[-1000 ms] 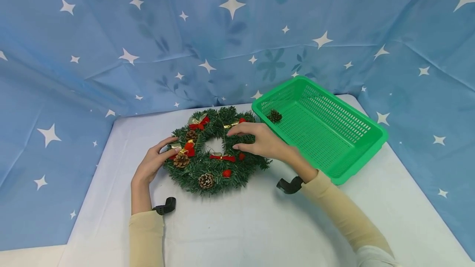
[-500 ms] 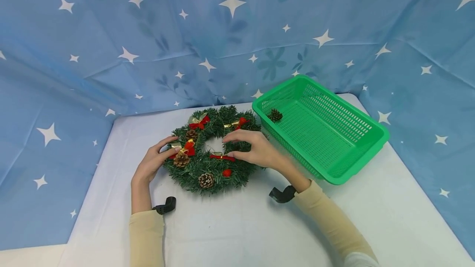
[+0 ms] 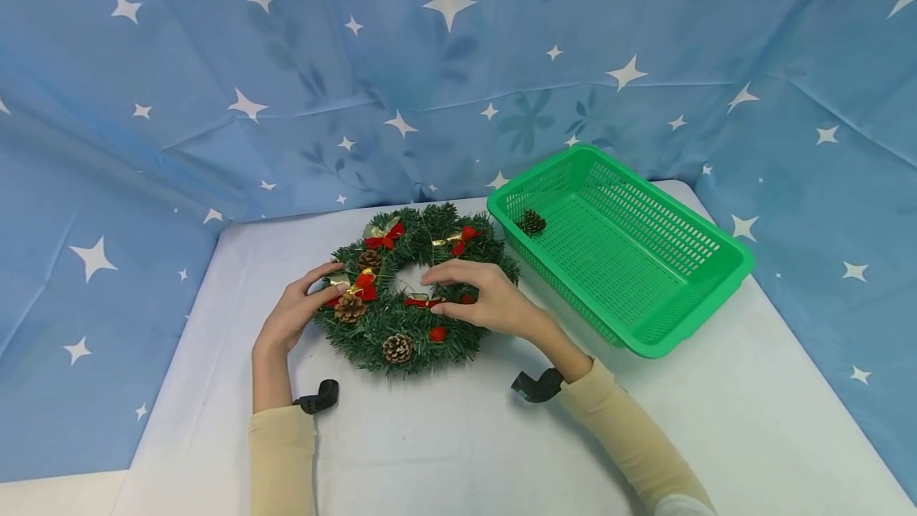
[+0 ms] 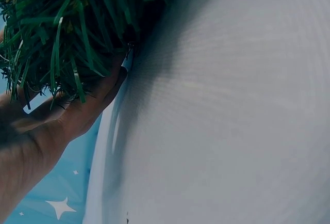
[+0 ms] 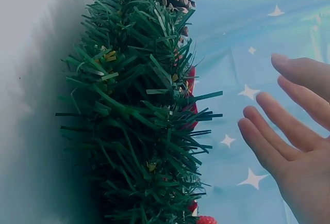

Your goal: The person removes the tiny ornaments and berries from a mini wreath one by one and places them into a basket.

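Note:
A green wreath [image 3: 430,349] lies on the table, dressed with red bows, red berries and pine cones [image 3: 398,349]. My left hand [image 3: 290,315] grips its left edge, thumb beside a red and gold bow [image 3: 364,287]. In the left wrist view the fingers [image 4: 85,108] go round the needles at the wreath's outer side. Over the right part of the wreath is my right hand [image 3: 487,297], thumb and forefinger apart above a red bow [image 3: 415,302]. The right wrist view shows its fingers [image 5: 294,126] spread, apart from the needles, holding nothing.
A green plastic basket [image 3: 688,309] stands right of the wreath, close to its edge. One pine cone [image 3: 532,222] lies in the basket's left corner. White cloth covers the table [image 3: 430,444]; a blue star-patterned curtain [image 3: 301,46] hangs behind and at the sides.
My right hand has moved left and slightly down across the wreath, uncovering the upper right bow. My left hand, the wreath and the basket have stayed in place.

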